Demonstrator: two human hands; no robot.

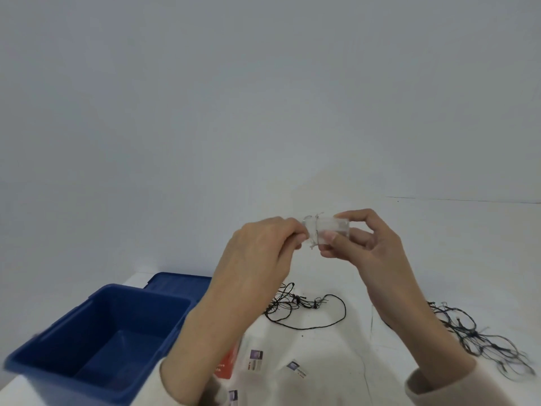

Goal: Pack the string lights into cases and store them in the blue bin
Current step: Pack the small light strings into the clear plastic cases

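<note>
My right hand (pixel 371 244) pinches the small clear case (pixel 328 228); its long side runs across, from hand to hand. My left hand (pixel 257 247) pinches the thin wire (pixel 314 230) at its left end. The blue bin (pixel 131 317) lies below-left, nearer my left hand.

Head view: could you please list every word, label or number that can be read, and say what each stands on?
Nothing can be read for certain.
On the red box: white lettering, too blurred to read.
On the three small printed labels: print too small and blurred to read.
On the blue bin: no marking visible.
On the clear case: none visible.
</note>
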